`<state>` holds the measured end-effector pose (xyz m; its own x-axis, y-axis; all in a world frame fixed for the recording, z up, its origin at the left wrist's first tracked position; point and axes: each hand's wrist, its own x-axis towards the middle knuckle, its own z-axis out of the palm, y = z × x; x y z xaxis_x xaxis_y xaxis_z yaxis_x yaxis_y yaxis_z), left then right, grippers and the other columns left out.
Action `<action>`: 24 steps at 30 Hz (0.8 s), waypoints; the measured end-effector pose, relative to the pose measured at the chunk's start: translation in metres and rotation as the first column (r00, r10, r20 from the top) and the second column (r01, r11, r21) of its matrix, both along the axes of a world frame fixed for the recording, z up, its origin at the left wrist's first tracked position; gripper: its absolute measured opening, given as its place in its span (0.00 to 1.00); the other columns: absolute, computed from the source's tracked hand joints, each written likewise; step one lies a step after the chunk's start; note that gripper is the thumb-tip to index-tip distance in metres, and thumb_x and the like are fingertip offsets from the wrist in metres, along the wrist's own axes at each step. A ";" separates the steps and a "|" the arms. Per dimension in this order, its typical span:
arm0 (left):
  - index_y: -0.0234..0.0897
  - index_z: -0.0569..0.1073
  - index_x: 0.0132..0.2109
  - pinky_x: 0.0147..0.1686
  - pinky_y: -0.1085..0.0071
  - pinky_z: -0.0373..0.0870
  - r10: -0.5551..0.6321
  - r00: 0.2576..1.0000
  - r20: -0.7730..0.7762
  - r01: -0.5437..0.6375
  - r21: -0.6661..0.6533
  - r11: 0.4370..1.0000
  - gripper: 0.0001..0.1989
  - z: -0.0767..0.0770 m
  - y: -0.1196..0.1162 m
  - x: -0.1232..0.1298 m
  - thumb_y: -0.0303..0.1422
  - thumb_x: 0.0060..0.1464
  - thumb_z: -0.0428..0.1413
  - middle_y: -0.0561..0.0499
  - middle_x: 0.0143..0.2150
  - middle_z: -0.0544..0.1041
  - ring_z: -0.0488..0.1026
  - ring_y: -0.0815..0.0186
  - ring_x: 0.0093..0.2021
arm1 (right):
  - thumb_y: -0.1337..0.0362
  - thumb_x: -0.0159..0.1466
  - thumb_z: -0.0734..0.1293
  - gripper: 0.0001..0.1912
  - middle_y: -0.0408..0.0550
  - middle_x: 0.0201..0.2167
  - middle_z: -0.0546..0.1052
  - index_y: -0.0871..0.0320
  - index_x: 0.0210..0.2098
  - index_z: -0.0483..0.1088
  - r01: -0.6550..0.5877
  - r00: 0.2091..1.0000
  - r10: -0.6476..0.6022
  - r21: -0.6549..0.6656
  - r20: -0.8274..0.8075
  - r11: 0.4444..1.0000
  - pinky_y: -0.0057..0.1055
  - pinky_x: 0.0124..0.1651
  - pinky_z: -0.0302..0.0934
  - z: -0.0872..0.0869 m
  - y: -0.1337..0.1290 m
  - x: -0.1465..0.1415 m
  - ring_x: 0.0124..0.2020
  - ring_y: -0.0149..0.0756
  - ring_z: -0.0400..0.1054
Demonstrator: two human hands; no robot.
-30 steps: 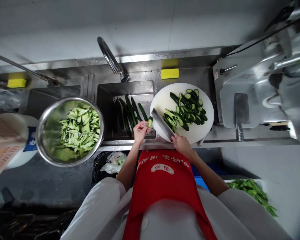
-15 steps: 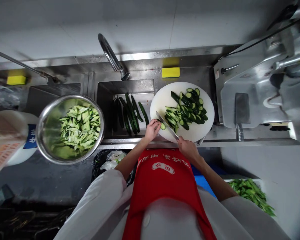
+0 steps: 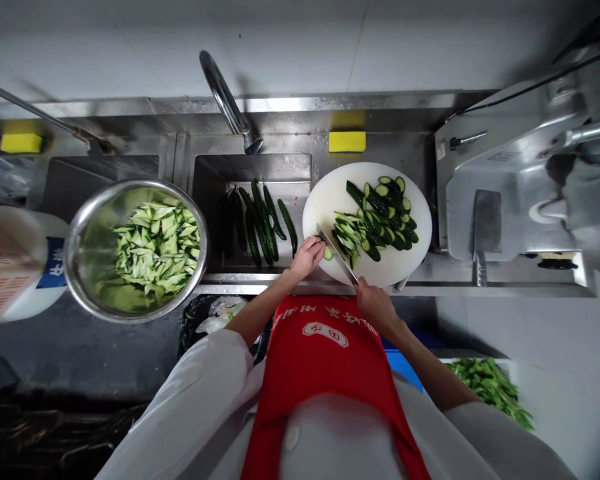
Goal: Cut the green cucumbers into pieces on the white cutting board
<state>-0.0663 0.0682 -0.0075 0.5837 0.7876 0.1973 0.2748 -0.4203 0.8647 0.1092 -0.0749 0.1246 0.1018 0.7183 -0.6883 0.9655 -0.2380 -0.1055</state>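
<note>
Left hand [image 3: 307,258] pins a cucumber piece [image 3: 328,253], right hand [image 3: 375,305] grips the knife [image 3: 338,256]! Slice steadily, left hand curled back.

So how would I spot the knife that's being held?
Find the white board beside the sink. At its near edge, the right hand holds a knife, blade slanting away to the left. This one is held; the broader blade, farther right, lies untouched.
</note>
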 end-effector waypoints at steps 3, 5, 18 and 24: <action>0.39 0.76 0.46 0.54 0.62 0.67 0.025 0.999 0.033 -0.024 -0.026 0.999 0.12 -0.003 -0.001 0.001 0.37 0.64 0.50 0.44 0.45 0.71 0.69 0.61 0.49 | 0.61 0.73 0.48 0.16 0.57 0.36 0.78 0.61 0.50 0.60 -0.007 1.000 0.007 -0.002 0.019 1.000 0.31 0.38 0.57 -0.001 0.007 -0.002 0.40 0.43 0.75; 0.39 0.76 0.46 0.53 0.61 0.68 0.030 0.999 0.032 -0.029 -0.015 0.999 0.11 -0.004 -0.001 0.001 0.36 0.64 0.51 0.44 0.44 0.71 0.70 0.62 0.48 | 0.61 0.73 0.47 0.16 0.56 0.34 0.78 0.61 0.49 0.61 -0.027 0.999 0.027 -0.001 0.018 1.000 0.31 0.37 0.57 0.002 0.005 0.000 0.38 0.43 0.75; 0.36 0.76 0.46 0.53 0.63 0.69 0.031 0.999 0.030 -0.031 0.013 0.999 0.13 -0.001 -0.002 -0.002 0.36 0.65 0.48 0.41 0.45 0.73 0.71 0.62 0.49 | 0.60 0.73 0.47 0.17 0.55 0.33 0.78 0.61 0.48 0.61 -0.018 1.000 0.018 -0.019 0.013 1.000 0.31 0.36 0.57 0.001 0.004 -0.006 0.36 0.42 0.75; 0.37 0.76 0.46 0.54 0.62 0.69 0.003 0.999 0.044 -0.002 -0.030 1.000 0.14 -0.006 0.000 -0.010 0.38 0.65 0.49 0.40 0.48 0.73 0.71 0.61 0.51 | 0.61 0.73 0.47 0.16 0.56 0.34 0.78 0.62 0.50 0.61 -0.019 1.000 0.020 -0.010 0.019 1.000 0.31 0.38 0.58 -0.002 0.010 -0.012 0.38 0.43 0.76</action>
<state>-0.0764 0.0681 -0.0136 0.5733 0.7949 0.1986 0.2374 -0.3932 0.8883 0.0975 -0.0645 0.1231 0.1013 0.7138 -0.6930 0.9718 -0.2201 -0.0846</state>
